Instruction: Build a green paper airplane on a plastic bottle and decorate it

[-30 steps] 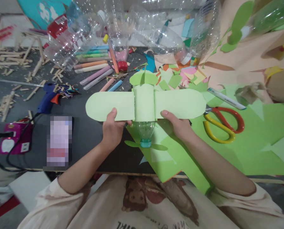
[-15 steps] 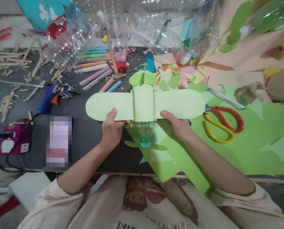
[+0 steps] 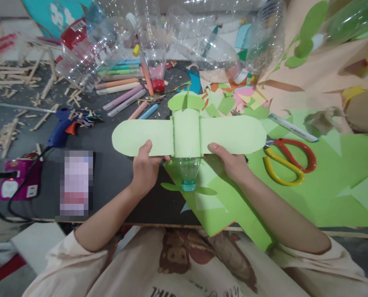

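A plane made from a clear plastic bottle (image 3: 187, 167) wrapped in pale green paper (image 3: 187, 132) is held level over the dark table (image 3: 116, 169). Its teal cap (image 3: 188, 187) points toward me, with a green paper propeller (image 3: 205, 191) behind it. My left hand (image 3: 146, 167) pinches the near edge of the left paper wing (image 3: 139, 137), thumb on top. On the other side, my right hand (image 3: 230, 161) grips the right wing (image 3: 233, 134) the same way. A green tail piece (image 3: 185, 101) stands at the far end.
Red and yellow scissors (image 3: 287, 161) and a white marker (image 3: 292, 128) lie to the right on green paper sheets (image 3: 326, 185). A blue glue gun (image 3: 60, 128), chalk sticks (image 3: 122, 88), wooden stick scraps (image 3: 7, 136), several empty clear bottles (image 3: 88, 53) and paper offcuts (image 3: 233, 99) crowd the far side.
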`<state>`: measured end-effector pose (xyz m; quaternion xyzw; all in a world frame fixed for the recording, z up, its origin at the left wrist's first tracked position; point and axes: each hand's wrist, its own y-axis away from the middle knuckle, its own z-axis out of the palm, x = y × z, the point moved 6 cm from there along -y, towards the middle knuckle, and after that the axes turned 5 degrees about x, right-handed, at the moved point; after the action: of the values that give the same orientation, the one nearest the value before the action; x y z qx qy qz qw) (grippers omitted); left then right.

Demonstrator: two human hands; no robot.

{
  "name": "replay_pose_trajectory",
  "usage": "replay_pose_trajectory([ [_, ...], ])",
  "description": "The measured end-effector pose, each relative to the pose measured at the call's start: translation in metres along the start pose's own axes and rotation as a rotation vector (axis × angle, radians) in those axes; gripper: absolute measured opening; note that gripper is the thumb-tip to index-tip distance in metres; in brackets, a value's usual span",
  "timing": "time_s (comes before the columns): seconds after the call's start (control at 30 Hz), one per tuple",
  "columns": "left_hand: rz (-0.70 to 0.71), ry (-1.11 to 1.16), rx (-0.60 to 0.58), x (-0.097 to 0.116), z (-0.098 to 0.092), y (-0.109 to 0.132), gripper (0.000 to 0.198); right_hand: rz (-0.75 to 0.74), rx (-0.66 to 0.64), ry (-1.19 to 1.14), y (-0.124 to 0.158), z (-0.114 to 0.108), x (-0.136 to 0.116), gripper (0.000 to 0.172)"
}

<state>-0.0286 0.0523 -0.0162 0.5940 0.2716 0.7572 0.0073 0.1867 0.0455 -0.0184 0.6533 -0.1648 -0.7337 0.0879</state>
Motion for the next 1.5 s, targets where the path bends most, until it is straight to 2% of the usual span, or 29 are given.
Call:
replay_pose_trajectory([
  [0.27, 0.065, 0.004, -0.06, 0.007, 0.006, 0.004, 0.029, 0.011, 0.002, 0.011, 0.0, 0.002, 0.001, 0.04],
  [0.5, 0.062, -0.316, -0.089, -0.005, -0.005, 0.005, 0.048, -0.063, 0.014, 0.031, -0.002, 0.002, -0.003, 0.042],
  [0.77, 0.023, -0.553, -0.149, 0.007, 0.007, 0.013, 0.045, -0.155, -0.119, 0.203, 0.001, 0.011, -0.008, 0.059],
  [0.9, 0.002, -0.522, -0.081, 0.0, 0.001, 0.009, 0.048, -0.158, -0.144, 0.233, 0.002, 0.013, -0.005, 0.067],
  [1.0, 0.058, -0.404, -0.006, -0.004, -0.007, 0.003, 0.047, -0.157, -0.152, 0.248, 0.002, 0.013, -0.005, 0.069],
  [1.1, 0.102, -0.307, 0.009, -0.004, -0.009, 0.0, 0.044, -0.154, -0.169, 0.248, 0.002, 0.014, -0.005, 0.069],
  [1.3, 0.143, -0.334, -0.011, 0.005, -0.004, 0.004, 0.031, -0.142, -0.163, 0.255, 0.002, 0.014, -0.006, 0.071],
  [1.5, 0.184, -0.309, 0.1, 0.002, -0.012, 0.0, 0.014, -0.135, -0.159, 0.254, 0.003, 0.014, -0.007, 0.068],
])
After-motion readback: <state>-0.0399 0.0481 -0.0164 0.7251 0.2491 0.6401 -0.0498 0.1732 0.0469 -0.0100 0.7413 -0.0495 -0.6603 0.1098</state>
